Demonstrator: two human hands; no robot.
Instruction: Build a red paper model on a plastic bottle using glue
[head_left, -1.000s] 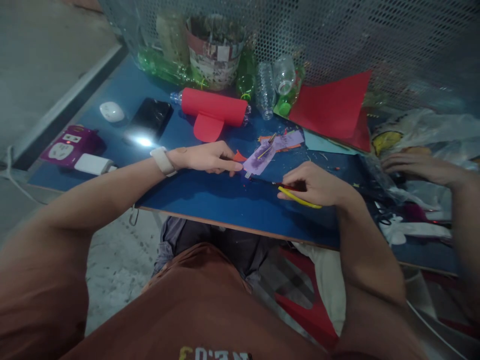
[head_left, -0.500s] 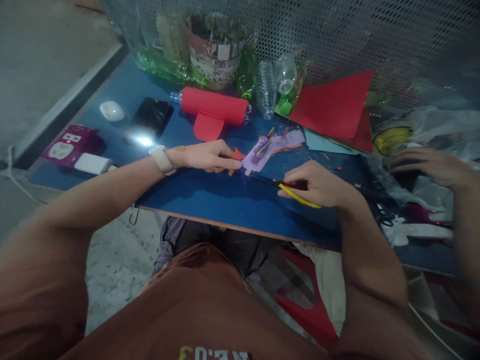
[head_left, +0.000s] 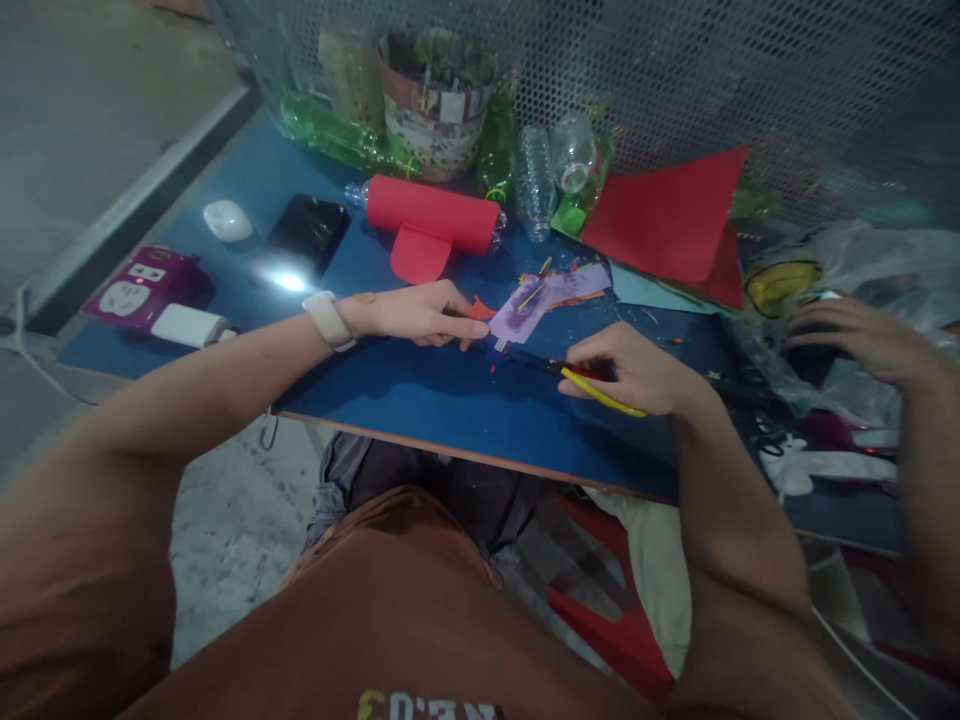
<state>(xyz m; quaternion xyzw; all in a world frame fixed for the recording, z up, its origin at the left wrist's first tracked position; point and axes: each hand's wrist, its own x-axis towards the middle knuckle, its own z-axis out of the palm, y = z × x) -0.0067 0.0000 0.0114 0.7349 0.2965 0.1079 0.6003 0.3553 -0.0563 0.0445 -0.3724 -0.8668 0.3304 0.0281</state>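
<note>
My right hand (head_left: 630, 368) is closed around scissors (head_left: 604, 392) with yellow handles, the dark blades pointing left across the blue table. Near the blade tips, my left hand (head_left: 439, 315) has its thumb and fingers pinched together. What lies between them is too small and dark to make out. Just right of those fingertips rests a strip of purple paper (head_left: 517, 318) with dark smudges, and scraps of orange paper (head_left: 480, 308) and little coloured bits lie around it. Beyond my left hand lies a bottle wrapped in red paper (head_left: 431, 213), a rounded red flap sticking out towards me.
Plastic bottles (head_left: 535, 185) and a plant pot (head_left: 435, 115) line the mesh at the back. Red sheets (head_left: 671, 220) lie back right. Another person's hand (head_left: 862, 335) reaches into plastic bags at the right. A phone (head_left: 304, 240) and purple power adapter (head_left: 142, 290) are left.
The view has shifted very slightly. Both my hands and the scissors keep almost the same places; the other person's hand at the right has moved a little.
</note>
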